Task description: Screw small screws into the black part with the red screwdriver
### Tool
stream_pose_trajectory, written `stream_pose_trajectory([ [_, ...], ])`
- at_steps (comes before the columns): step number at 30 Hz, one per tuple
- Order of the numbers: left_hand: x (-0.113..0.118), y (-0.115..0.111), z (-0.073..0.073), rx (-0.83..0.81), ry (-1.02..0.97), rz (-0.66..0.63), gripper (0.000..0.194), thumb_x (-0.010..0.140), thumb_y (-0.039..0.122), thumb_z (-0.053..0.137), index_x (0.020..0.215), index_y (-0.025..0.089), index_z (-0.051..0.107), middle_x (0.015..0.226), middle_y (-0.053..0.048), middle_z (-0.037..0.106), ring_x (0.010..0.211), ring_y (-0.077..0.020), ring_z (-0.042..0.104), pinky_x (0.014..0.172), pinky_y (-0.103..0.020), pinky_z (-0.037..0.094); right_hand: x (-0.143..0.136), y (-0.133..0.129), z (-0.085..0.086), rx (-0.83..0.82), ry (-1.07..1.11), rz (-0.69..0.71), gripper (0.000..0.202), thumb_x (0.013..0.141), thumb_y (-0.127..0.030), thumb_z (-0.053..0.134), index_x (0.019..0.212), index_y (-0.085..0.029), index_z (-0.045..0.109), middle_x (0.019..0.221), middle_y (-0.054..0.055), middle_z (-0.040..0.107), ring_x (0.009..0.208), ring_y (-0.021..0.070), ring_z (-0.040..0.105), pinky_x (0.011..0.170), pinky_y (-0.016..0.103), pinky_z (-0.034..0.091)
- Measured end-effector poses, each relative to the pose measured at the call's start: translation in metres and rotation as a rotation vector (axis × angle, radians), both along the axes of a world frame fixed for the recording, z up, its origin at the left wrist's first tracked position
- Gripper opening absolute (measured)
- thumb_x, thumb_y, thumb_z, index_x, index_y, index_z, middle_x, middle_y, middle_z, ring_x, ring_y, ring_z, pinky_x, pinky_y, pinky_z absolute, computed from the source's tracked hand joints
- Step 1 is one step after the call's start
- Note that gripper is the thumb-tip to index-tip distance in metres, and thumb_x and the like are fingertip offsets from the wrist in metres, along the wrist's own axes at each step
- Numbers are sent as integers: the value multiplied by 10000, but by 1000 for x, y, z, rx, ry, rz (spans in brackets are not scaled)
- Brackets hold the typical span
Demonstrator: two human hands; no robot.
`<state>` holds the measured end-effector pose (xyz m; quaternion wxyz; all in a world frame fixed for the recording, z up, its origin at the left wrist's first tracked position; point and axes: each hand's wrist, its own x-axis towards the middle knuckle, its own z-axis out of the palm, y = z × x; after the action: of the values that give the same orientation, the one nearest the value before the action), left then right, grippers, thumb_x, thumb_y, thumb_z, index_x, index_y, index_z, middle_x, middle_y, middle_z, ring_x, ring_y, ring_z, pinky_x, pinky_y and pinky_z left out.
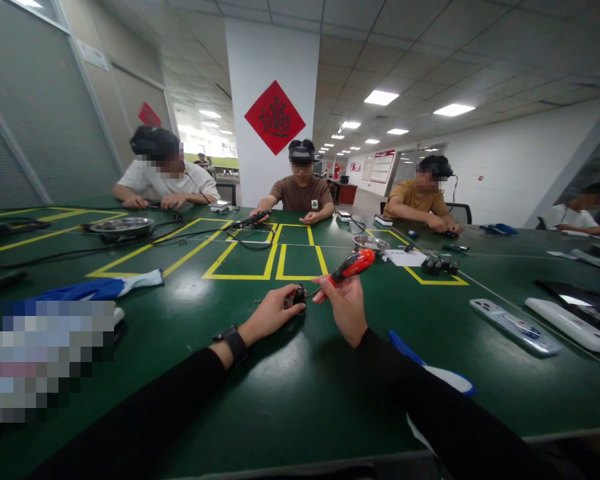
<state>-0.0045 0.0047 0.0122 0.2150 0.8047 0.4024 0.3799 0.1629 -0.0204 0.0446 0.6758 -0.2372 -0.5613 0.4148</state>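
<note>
Near the middle of the green table, my left hand (275, 312) is closed around a small black part with a metallic top (299, 293), which stands upright at my fingertips. My right hand (347, 308) grips a screwdriver with a red and black handle (351, 265). The handle slants up to the right, and the thin shaft points down left toward the black part. Whether the tip touches that part I cannot tell. A dark watch sits on my left wrist.
Yellow tape outlines (240, 277) mark the green table (200, 400). Blue-and-white gloves (100, 287) lie left, another glove (447, 379) by my right forearm. Phones (515, 327), black blocks (439, 265), a metal dish (371, 243) and cables (190, 233) lie around. Several people sit opposite.
</note>
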Motion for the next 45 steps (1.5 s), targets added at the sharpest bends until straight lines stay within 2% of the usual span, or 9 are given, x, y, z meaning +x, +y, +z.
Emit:
stream_pose_trajectory([
  [3, 0, 0, 0, -3, -5, -9, 297, 781, 332, 560, 1018, 154, 578, 879, -38, 639, 758, -159, 579, 696, -261, 464, 1, 0, 0, -3, 9, -3, 286, 775, -264, 621, 952, -217, 400, 728, -35, 641, 494, 90, 594, 518, 221, 504],
  [8, 0, 1, -1, 6, -2, -4, 297, 783, 331, 562, 1025, 159, 568, 886, -39, 632, 764, -160, 576, 700, -262, 466, 3, -2, 0, 5, -8, 64, 240, 861, -274, 480, 1088, -216, 427, 843, 1, 634, 571, 92, 611, 588, 249, 514],
  [12, 0, 1, -1, 15, 9, -3, 292, 787, 333, 558, 1021, 159, 565, 883, -39, 629, 767, -162, 574, 699, -264, 464, 2, 0, -1, -6, -36, 37, 243, 846, -288, 507, 1068, -203, 458, 951, 35, 642, 546, 82, 600, 551, 237, 508],
  [18, -1, 0, -1, 12, 24, -2, 272, 788, 333, 556, 997, 160, 567, 881, -39, 626, 769, -164, 572, 697, -263, 463, 0, 3, -4, -24, 5, 9, 273, 778, -263, 617, 905, -225, 379, 723, -29, 669, 450, 90, 573, 464, 210, 473],
  [26, 0, -2, 2, 5, 16, -12, 283, 789, 335, 552, 1013, 164, 560, 889, -37, 626, 774, -160, 576, 703, -261, 465, 2, -5, 0, 7, -26, 66, 246, 879, -297, 441, 1108, -214, 404, 853, 18, 662, 557, 101, 613, 579, 260, 511],
  [36, -1, -2, 1, 12, 23, 14, 272, 776, 327, 559, 992, 163, 565, 855, -34, 620, 751, -161, 566, 688, -267, 464, 1, 1, -2, -26, -10, -37, 344, 739, -263, 658, 950, -222, 389, 681, -54, 632, 464, 88, 572, 482, 215, 483],
  [38, -1, -1, 1, 12, 20, 11, 282, 776, 328, 560, 1005, 164, 564, 867, -38, 623, 763, -164, 569, 696, -271, 465, 2, 0, -1, -27, 6, -20, 378, 724, -249, 667, 991, -222, 401, 704, -54, 623, 480, 88, 577, 514, 230, 501],
  [42, -1, -1, 0, 14, 12, 1, 302, 778, 323, 559, 1032, 160, 560, 893, -46, 629, 786, -167, 575, 710, -275, 464, 3, -2, 0, -18, 10, 52, 315, 825, -284, 524, 1116, -207, 431, 884, 19, 639, 576, 96, 606, 590, 264, 520],
  [45, -1, 0, -1, 17, 19, 2, 290, 778, 327, 560, 1015, 159, 566, 889, -45, 630, 776, -164, 574, 705, -272, 461, 3, -2, 0, -7, -7, 35, 264, 846, -297, 492, 1092, -206, 461, 954, 40, 635, 577, 88, 597, 578, 254, 513],
])
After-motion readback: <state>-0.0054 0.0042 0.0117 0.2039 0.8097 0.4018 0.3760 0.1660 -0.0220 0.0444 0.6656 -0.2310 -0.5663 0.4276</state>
